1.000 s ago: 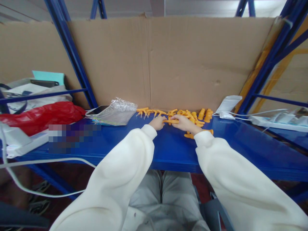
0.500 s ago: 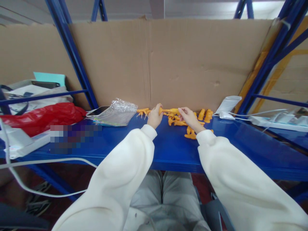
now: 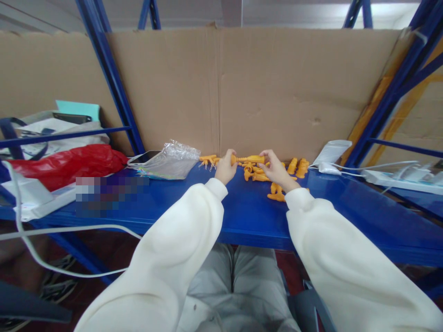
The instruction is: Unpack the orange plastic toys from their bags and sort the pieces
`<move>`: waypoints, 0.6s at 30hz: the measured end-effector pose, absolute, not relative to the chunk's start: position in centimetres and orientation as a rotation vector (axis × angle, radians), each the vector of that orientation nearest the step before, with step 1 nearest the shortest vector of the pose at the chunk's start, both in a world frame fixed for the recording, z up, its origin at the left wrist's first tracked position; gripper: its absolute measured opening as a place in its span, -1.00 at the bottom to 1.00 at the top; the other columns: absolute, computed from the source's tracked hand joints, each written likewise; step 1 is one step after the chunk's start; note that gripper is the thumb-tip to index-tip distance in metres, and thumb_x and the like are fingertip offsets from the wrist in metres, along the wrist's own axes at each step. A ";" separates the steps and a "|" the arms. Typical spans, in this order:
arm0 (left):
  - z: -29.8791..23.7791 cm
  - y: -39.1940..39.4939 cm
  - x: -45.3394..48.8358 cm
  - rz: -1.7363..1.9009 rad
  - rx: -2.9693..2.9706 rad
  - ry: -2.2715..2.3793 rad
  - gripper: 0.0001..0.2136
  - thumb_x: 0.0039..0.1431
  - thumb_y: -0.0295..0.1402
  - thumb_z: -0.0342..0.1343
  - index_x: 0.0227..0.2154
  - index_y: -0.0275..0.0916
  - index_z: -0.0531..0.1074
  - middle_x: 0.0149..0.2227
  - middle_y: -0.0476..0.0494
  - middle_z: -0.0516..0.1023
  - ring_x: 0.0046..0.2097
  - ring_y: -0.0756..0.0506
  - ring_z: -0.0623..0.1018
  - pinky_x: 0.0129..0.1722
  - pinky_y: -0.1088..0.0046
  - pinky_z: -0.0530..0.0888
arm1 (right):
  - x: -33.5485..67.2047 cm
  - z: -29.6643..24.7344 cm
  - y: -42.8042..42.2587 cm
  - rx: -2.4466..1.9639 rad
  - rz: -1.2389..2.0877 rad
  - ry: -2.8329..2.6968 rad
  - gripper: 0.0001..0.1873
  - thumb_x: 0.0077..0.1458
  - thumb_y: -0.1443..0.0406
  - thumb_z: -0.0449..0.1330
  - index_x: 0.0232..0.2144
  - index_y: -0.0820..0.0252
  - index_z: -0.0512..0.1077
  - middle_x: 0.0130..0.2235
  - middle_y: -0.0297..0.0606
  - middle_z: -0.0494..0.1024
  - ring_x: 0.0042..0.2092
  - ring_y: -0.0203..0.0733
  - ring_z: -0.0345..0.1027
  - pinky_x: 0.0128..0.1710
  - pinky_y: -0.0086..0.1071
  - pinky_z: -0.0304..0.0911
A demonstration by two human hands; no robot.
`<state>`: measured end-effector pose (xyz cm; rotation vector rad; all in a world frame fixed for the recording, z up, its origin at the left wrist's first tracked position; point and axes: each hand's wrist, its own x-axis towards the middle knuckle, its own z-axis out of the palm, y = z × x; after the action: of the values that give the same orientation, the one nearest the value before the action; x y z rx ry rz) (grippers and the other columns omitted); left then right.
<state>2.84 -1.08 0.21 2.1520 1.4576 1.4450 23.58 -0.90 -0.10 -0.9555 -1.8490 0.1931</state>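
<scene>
We take the blue shelf [image 3: 249,214] as our landmark; over its back part we see a long orange piece [image 3: 252,159], ribbed toward its left end and thicker toward its right, held level between two bare hands; the left hand [image 3: 226,167] has its fingers curled closed about the left end; the right hand [image 3: 275,168] has thumb and fingers pinched together on the right end, though we cannot tell exactly how each fingertip sits.

Below that piece, on the back part of the shelf, we find a heap of orange parts [image 3: 256,176], partly hidden by the right hand; nearer the shelf's front edge we see another orange part [image 3: 276,193], close to the right sleeve [image 3: 300,198]; toward the shelf's back edge, right of the right hand, two stubby orange figures [image 3: 302,168] stand side by side; left of the left hand, also at the back, lie orange pieces with small chains [image 3: 208,160].

Farther left on the shelf we see a clear plastic bag [image 3: 175,163], then a red bag [image 3: 74,162]; behind the shelf's back edge stands a cardboard panel [image 3: 277,87].
</scene>
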 end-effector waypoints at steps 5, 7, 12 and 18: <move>0.3 -1.3 2.8 1.468 2.176 1.437 -0.73 0.18 -0.52 0.07 -0.06 -0.19 0.29 -0.24 -0.10 0.56 -0.18 -0.09 0.61 -0.08 0.35 0.51 | 23.5 -0.3 -1.0 -1.031 0.296 -1.750 -0.48 0.16 0.04 0.16 0.10 0.10 0.23 -0.05 -0.14 0.43 -0.19 -0.17 0.40 -0.14 -0.26 0.37; 0.4 -1.4 2.8 1.462 2.190 1.440 -0.73 0.18 -0.54 0.07 -0.07 -0.19 0.29 -0.23 -0.10 0.56 -0.16 -0.09 0.61 -0.07 0.37 0.50 | 23.4 -0.4 -0.9 -1.069 0.380 -1.735 -0.54 0.24 0.00 0.05 0.07 0.09 0.27 -0.14 -0.19 0.47 -0.27 -0.19 0.41 -0.22 -0.28 0.38; 0.5 -1.6 2.8 1.441 2.226 1.469 -0.75 0.18 -0.53 0.08 -0.10 -0.18 0.30 -0.18 -0.10 0.56 -0.12 -0.09 0.60 -0.04 0.41 0.47 | 23.5 -0.5 -0.3 -1.043 0.373 -1.750 -0.66 0.21 0.08 0.08 -0.04 0.10 0.34 -0.21 -0.26 0.46 -0.20 -0.18 0.40 -0.19 -0.30 0.37; 0.6 -1.8 2.8 1.456 2.259 1.515 -0.75 0.18 -0.54 0.07 -0.10 -0.20 0.31 -0.12 -0.16 0.56 -0.03 -0.13 0.57 -0.01 0.38 0.44 | 23.5 -0.2 -0.8 -1.019 0.247 -1.780 -0.69 0.10 0.21 0.15 -0.08 0.12 0.37 -0.15 -0.22 0.50 -0.12 -0.13 0.40 -0.07 -0.23 0.34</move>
<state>2.80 -1.76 0.56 2.2594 1.5151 1.4563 23.48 -0.79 -0.22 -1.0195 -1.7799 0.2471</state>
